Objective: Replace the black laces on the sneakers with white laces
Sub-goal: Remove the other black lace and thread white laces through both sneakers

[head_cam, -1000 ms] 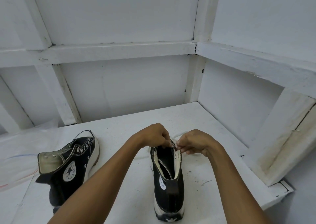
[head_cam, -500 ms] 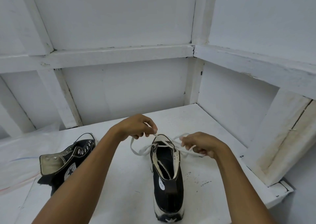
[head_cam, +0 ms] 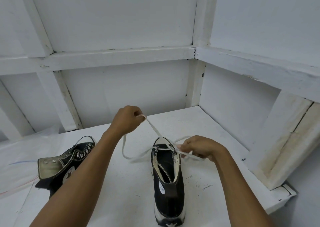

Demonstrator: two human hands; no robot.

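Note:
A black high-top sneaker [head_cam: 168, 190] stands upright on the white table, heel toward me, toe pointing away. A white lace [head_cam: 155, 129] runs through its eyelets near the toe. My left hand [head_cam: 127, 118] is raised up and to the left of the shoe, pinching one stretch of the lace taut. My right hand [head_cam: 199, 148] sits just right of the shoe's opening, closed on the other stretch of the lace. A slack loop of the lace droops onto the table between my left forearm and the shoe. A second black sneaker [head_cam: 65, 162] lies tilted at the left, without a lace.
The white table [head_cam: 131, 183] ends in a front-right corner near my right elbow. White framed walls close it in at the back and right. Clear plastic sheeting [head_cam: 19, 157] covers the table's left part beneath the second sneaker.
My left hand has risen up and away from the shoe, drawing the white lace out through the eyelets. My right hand stayed beside the shoe's opening.

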